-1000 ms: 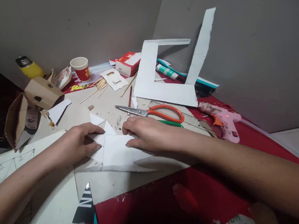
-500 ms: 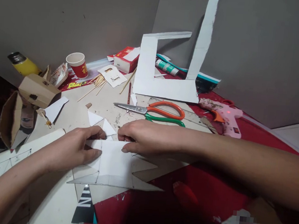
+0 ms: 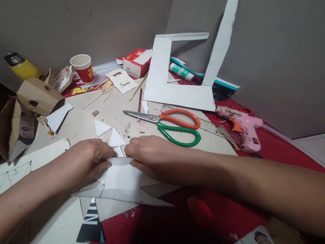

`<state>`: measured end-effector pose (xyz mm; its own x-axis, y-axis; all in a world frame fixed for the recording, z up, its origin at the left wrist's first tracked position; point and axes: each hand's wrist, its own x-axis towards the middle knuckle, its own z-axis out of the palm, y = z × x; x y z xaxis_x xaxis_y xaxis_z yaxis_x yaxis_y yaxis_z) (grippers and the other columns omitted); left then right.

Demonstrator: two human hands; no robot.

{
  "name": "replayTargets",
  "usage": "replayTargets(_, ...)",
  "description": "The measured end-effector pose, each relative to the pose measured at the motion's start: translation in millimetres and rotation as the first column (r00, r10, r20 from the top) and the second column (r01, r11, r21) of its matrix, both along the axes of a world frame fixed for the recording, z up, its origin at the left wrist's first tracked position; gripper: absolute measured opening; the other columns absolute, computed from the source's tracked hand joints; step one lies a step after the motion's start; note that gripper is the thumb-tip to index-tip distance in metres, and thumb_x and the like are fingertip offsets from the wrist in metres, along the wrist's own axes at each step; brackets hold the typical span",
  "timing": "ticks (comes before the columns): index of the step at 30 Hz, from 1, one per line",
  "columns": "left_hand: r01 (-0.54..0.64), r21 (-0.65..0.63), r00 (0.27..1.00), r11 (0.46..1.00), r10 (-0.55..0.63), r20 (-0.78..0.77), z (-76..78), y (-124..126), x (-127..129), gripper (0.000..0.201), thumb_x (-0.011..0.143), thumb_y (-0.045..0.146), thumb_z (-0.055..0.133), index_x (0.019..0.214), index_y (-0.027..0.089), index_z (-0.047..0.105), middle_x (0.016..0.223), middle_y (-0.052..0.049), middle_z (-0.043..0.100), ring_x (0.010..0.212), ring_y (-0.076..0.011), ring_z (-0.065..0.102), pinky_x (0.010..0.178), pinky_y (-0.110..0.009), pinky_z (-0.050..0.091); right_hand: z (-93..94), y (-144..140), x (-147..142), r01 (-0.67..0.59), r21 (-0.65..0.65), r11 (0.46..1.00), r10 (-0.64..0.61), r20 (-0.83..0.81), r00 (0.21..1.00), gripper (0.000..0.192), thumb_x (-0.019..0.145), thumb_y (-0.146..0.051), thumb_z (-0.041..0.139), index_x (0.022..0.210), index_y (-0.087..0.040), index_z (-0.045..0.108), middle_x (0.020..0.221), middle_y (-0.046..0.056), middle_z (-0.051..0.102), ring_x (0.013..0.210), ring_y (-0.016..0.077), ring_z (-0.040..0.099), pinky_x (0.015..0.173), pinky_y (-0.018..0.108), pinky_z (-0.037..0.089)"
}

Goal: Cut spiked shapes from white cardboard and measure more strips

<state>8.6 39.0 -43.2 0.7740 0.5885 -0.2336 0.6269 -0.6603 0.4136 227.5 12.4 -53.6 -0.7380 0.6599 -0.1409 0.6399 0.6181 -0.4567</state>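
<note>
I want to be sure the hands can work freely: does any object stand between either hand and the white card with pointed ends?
Nothing visible does: the left hand and the right hand both hold the white card at its far edge. The white triangular pieces and the scissors lie beyond that edge, not in between.

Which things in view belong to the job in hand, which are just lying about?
In the job:
card, pinched by left hand and right hand
probably scissors, glue gun

Seemingly just lying about:
cup
bottle
red box
</note>
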Motion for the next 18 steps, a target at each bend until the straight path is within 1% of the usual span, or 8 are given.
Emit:
replayTargets(4, 0.096, 0.077, 0.995, 0.992, -0.096, -0.007, -4.7, -4.0, -3.5, 0.023, 0.087, 0.015, 0.045, 0.093, 0.02, 0.067, 0.082, -0.005, 0.067, 0.079, -0.0196, 0.062, 0.072, -0.031, 0.045, -3.2, -12.0, 1.7, -0.016, 0.11, 0.994, 0.019, -0.025, 1.0, 0.014, 0.084, -0.003, 0.051, 0.089, -0.013, 0.059, 0.087, 0.009, 0.062, 0.073, 0.0181, 0.053, 0.062, 0.028, 0.038)
replayTargets(7, 0.156, 0.134, 0.987, 0.979, -0.159, 0.006, -8.1, -5.9, -4.6, 0.022, 0.088, 0.011, 0.043, 0.083, 0.019, 0.063, 0.075, -0.004, 0.063, 0.073, -0.0187, 0.058, 0.069, -0.031, 0.043, -3.3, -17.3, 5.0, 0.015, 0.088, 0.996, -0.009, -0.068, 0.998, 0.014, 0.083, -0.003, 0.05, 0.087, -0.015, 0.057, 0.086, 0.006, 0.06, 0.072, 0.0168, 0.051, 0.063, 0.027, 0.038)
replayTargets(9, 0.192, 0.181, 0.98, 0.965, -0.198, 0.016, -8.8, -7.9, -4.3, 0.024, 0.088, 0.008, 0.042, 0.075, 0.02, 0.058, 0.071, -0.003, 0.06, 0.068, -0.0176, 0.054, 0.067, -0.031, 0.041, -2.3, -21.9, 5.0, 0.005, 0.067, 0.998, -0.001, -0.066, 0.998, 0.013, 0.081, -0.004, 0.051, 0.087, -0.014, 0.057, 0.088, 0.007, 0.059, 0.074, 0.0168, 0.05, 0.062, 0.027, 0.038)
replayTargets(10, 0.209, 0.201, 0.976, 0.957, -0.216, 0.014, -8.9, -9.3, -3.8, 0.024, 0.088, 0.007, 0.042, 0.073, 0.02, 0.056, 0.07, -0.002, 0.059, 0.067, -0.0173, 0.053, 0.066, -0.031, 0.041, -2.3, -25.1, 3.9, -0.004, 0.082, 0.997, 0.008, -0.048, 0.999, 0.013, 0.081, -0.005, 0.052, 0.087, -0.014, 0.057, 0.088, 0.008, 0.058, 0.073, 0.0171, 0.049, 0.061, 0.027, 0.038)
replayTargets(12, 0.233, 0.248, 0.971, 0.94, -0.239, -0.004, -9.0, -12.7, -2.6, 0.024, 0.088, 0.007, 0.043, 0.072, 0.02, 0.055, 0.072, -0.002, 0.059, 0.068, -0.0175, 0.052, 0.067, -0.031, 0.041, -4.3, -33.3, -0.8, -0.022, 0.184, 0.983, 0.023, -0.004, 1.0, 0.012, 0.083, -0.005, 0.05, 0.087, -0.013, 0.058, 0.084, 0.008, 0.057, 0.07, 0.0176, 0.047, 0.059, 0.028, 0.037)
replayTargets(15, 0.273, 0.308, 0.962, 0.911, -0.268, -0.061, -9.5, -17.5, -0.5, 0.021, 0.09, 0.011, 0.046, 0.073, 0.019, 0.056, 0.075, -0.003, 0.061, 0.07, -0.0192, 0.053, 0.067, -0.033, 0.041, -11.5, -45.8, -9.6, -0.099, 0.373, 0.923, 0.082, 0.062, 0.995, 0.022, 0.087, -0.001, 0.04, 0.086, -0.013, 0.059, 0.075, 0.007, 0.054, 0.068, 0.0194, 0.047, 0.059, 0.03, 0.035)
replayTargets(17, 0.277, 0.308, 0.961, 0.91, -0.261, -0.094, -8.7, -19.1, -0.5, 0.02, 0.09, 0.013, 0.049, 0.073, 0.019, 0.058, 0.078, -0.004, 0.063, 0.071, -0.02, 0.054, 0.066, -0.034, 0.042, -15.3, -50.0, -12.4, -0.15, 0.41, 0.9, 0.13, 0.077, 0.989, 0.024, 0.088, 0.0, 0.039, 0.085, -0.012, 0.059, 0.072, 0.007, 0.054, 0.069, 0.0204, 0.048, 0.06, 0.031, 0.036)
replayTargets(18, 0.264, 0.291, 0.965, 0.92, -0.249, -0.086, -7.3, -19.2, -1.5, 0.019, 0.09, 0.012, 0.05, 0.074, 0.019, 0.059, 0.079, -0.005, 0.064, 0.072, -0.0202, 0.055, 0.066, -0.035, 0.043, -15.9, -50.3, -12.2, -0.143, 0.395, 0.908, 0.123, 0.074, 0.99, 0.023, 0.087, 0.0, 0.04, 0.085, -0.012, 0.059, 0.072, 0.007, 0.054, 0.069, 0.0201, 0.048, 0.059, 0.031, 0.036)
